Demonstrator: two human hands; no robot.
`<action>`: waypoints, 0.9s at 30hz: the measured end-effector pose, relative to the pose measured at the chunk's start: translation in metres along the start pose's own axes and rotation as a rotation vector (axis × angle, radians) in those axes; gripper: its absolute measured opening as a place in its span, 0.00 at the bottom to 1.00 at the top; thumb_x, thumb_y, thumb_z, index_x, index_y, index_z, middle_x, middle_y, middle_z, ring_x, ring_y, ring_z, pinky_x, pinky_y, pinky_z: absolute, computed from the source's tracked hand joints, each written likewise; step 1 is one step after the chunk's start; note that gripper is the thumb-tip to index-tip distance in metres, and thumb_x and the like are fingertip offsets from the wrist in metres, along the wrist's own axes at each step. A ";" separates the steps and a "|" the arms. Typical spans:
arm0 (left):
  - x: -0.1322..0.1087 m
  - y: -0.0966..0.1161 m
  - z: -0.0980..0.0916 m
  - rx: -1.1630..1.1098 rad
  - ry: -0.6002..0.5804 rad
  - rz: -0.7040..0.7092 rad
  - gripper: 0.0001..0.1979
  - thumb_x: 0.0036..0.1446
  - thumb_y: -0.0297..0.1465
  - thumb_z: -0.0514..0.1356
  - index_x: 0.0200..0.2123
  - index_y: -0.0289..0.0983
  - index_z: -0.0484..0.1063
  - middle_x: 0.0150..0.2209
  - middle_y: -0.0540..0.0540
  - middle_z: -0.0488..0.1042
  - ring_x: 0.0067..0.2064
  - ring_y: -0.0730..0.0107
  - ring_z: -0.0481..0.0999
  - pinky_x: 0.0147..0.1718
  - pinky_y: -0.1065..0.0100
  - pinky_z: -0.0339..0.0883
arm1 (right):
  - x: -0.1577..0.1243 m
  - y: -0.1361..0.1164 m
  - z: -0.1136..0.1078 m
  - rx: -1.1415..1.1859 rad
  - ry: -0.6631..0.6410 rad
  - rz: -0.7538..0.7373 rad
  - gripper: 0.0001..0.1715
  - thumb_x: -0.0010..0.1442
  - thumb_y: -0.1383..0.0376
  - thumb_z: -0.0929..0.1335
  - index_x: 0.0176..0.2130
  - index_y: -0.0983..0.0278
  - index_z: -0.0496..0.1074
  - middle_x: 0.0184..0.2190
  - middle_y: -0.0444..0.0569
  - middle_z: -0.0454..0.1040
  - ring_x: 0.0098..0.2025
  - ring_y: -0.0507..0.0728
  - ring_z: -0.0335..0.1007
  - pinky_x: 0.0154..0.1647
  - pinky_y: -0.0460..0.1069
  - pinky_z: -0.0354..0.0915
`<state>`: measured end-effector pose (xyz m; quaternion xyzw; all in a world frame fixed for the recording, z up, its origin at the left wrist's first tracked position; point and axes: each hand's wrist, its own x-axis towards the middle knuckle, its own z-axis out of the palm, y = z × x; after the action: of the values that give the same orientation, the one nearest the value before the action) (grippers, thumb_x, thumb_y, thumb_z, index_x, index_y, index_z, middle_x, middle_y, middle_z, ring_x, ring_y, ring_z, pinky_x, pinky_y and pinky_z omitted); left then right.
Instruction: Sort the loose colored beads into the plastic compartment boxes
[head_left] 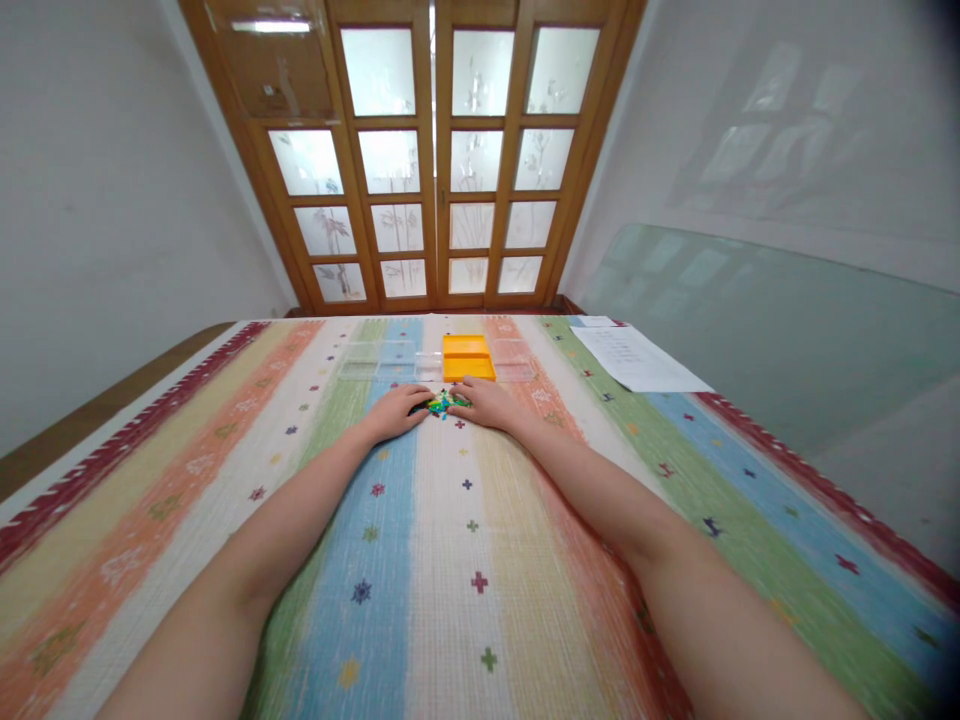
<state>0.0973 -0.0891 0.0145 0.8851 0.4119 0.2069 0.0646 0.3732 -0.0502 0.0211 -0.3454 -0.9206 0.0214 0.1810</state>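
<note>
Both my arms reach far out over a striped cloth (450,560). A small heap of green, blue and yellow pieces (444,404) lies between my hands. My left hand (396,410) rests palm down at the heap's left side, its fingers curled toward the pieces. My right hand (486,400) lies at the heap's right side with its fingers bent onto the pieces. Whether either hand grips a piece is too small to tell. Just beyond the hands sits an orange tray (467,358).
Several clear plastic boxes (375,360) stand in a row left and right of the orange tray. A printed white sheet (637,358) lies at the far right. A wooden door with frosted glass panes (435,160) closes off the far wall.
</note>
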 end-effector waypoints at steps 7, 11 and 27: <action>-0.002 -0.005 -0.006 0.033 0.031 -0.099 0.19 0.68 0.35 0.57 0.58 0.41 0.77 0.57 0.41 0.76 0.59 0.54 0.73 0.62 0.55 0.65 | -0.013 0.010 -0.003 0.118 0.007 -0.002 0.22 0.67 0.50 0.72 0.55 0.57 0.77 0.49 0.53 0.77 0.50 0.61 0.72 0.48 0.52 0.64; -0.003 -0.006 -0.008 0.061 0.059 -0.168 0.19 0.66 0.35 0.59 0.58 0.42 0.77 0.54 0.42 0.77 0.58 0.53 0.73 0.60 0.54 0.66 | -0.017 0.013 -0.004 0.106 0.025 0.001 0.22 0.66 0.52 0.73 0.55 0.58 0.77 0.49 0.54 0.77 0.49 0.62 0.72 0.47 0.52 0.64; -0.007 -0.021 -0.006 0.040 0.131 -0.245 0.14 0.66 0.32 0.59 0.50 0.40 0.81 0.43 0.43 0.75 0.46 0.59 0.76 0.46 0.61 0.69 | -0.015 0.018 0.002 0.082 0.084 0.076 0.11 0.71 0.66 0.66 0.47 0.61 0.79 0.44 0.51 0.79 0.48 0.58 0.73 0.48 0.49 0.64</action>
<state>0.0759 -0.0805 0.0120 0.8140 0.5242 0.2465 0.0446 0.3945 -0.0457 0.0114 -0.3731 -0.8967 0.0512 0.2326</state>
